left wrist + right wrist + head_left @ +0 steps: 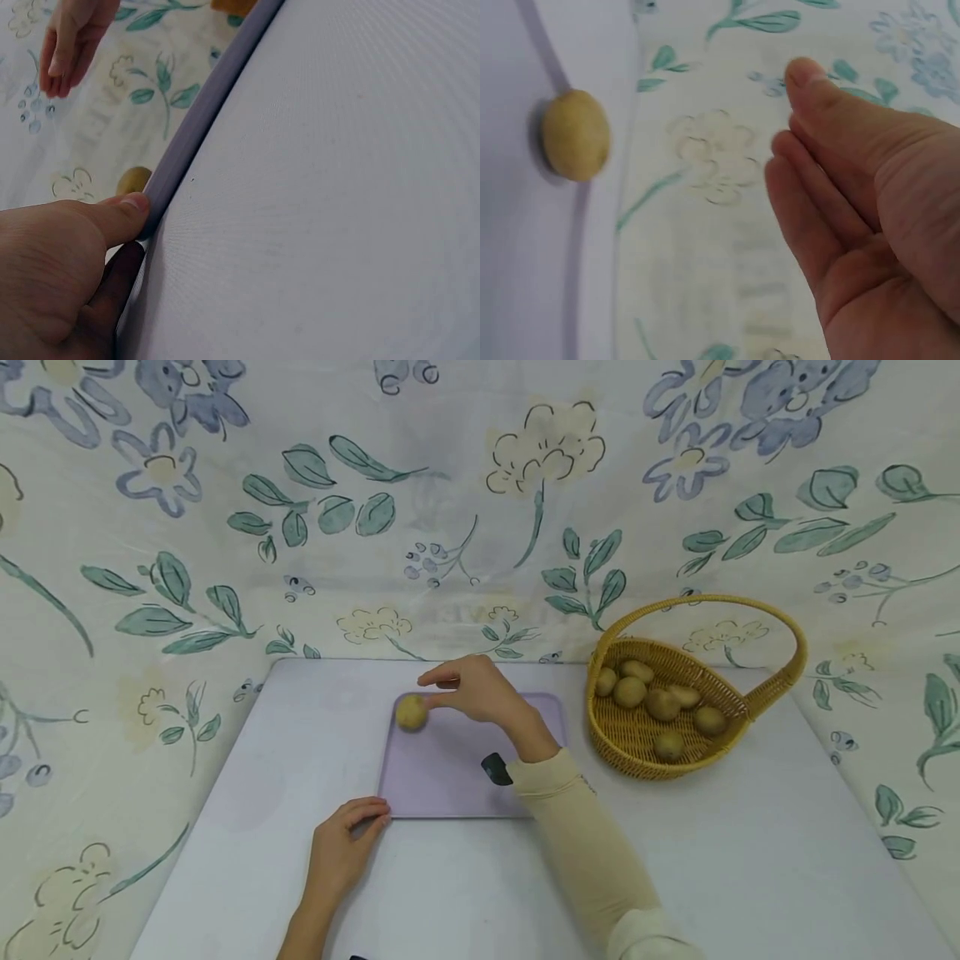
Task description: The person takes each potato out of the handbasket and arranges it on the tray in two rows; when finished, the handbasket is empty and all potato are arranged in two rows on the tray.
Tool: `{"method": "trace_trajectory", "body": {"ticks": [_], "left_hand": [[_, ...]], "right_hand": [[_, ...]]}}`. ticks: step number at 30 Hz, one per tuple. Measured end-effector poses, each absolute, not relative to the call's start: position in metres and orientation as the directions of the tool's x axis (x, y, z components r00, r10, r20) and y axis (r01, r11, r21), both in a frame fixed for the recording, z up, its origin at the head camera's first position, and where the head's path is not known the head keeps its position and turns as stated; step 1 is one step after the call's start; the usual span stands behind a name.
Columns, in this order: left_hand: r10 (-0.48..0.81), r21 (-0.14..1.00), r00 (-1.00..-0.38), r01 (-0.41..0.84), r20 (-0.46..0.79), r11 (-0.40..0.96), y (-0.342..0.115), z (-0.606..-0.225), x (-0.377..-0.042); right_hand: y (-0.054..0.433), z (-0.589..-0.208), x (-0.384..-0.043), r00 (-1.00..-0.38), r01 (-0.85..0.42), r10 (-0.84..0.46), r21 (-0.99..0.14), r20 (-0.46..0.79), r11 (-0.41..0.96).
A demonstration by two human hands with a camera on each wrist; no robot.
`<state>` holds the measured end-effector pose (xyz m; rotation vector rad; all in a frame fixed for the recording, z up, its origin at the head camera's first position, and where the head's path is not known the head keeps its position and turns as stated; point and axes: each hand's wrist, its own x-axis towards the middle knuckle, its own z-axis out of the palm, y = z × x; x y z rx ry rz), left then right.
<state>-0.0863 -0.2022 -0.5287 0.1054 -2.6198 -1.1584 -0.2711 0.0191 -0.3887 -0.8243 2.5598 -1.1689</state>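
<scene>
A lilac tray (457, 777) lies on the white table, with one potato (412, 713) at its far left corner. My right hand (480, 689) is above the tray, just right of that potato. In the right wrist view the right hand (862, 195) holds nothing, its fingers loosely bent, and the potato (576, 135) sits apart from it. At the tray's near left corner, my left hand (341, 852) pinches the rim. The left wrist view shows the thumb of the left hand (67, 262) on the tray rim (187, 135) and a finger beneath.
A yellow wicker basket (637, 768) with a tall handle stands right of the tray, holding several potatoes (663, 704). Behind the table hangs a floral cloth (450, 568). A dark object (496, 769) shows at the right wrist, over the tray.
</scene>
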Motion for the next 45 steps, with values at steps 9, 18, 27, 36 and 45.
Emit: {"method": "trace_trajectory", "body": {"ticks": [9,18,27,36,45], "left_hand": [[-0.163,0.726,-0.976,-0.007,0.146,0.688,-0.203,-0.528,-0.086],[-0.165,0.724,-0.978,-0.022,0.128,0.689,-0.206,-0.524,-0.087],[-0.170,0.733,-0.980,-0.044,0.099,0.679,-0.207,-0.525,-0.087],[-0.180,0.748,-0.978,-0.040,0.108,0.662,-0.206,-0.527,-0.086],[-0.174,0.752,-0.980,-0.040,0.101,0.658,-0.204,-0.527,-0.085]], "right_hand": [[0.078,-0.356,-0.261,-0.817,-0.371,-0.576,-0.793,0.031,0.484],[0.129,-0.342,-0.250,-0.837,-0.393,-0.543,-0.762,0.064,0.516],[0.186,-0.348,-0.244,-0.898,-0.305,-0.439,-0.736,0.012,0.605],[0.245,-0.361,-0.248,-0.949,-0.204,-0.315,-0.723,-0.021,0.661],[0.281,-0.378,-0.258,-0.992,-0.052,-0.116,-0.707,-0.044,0.706]]}}
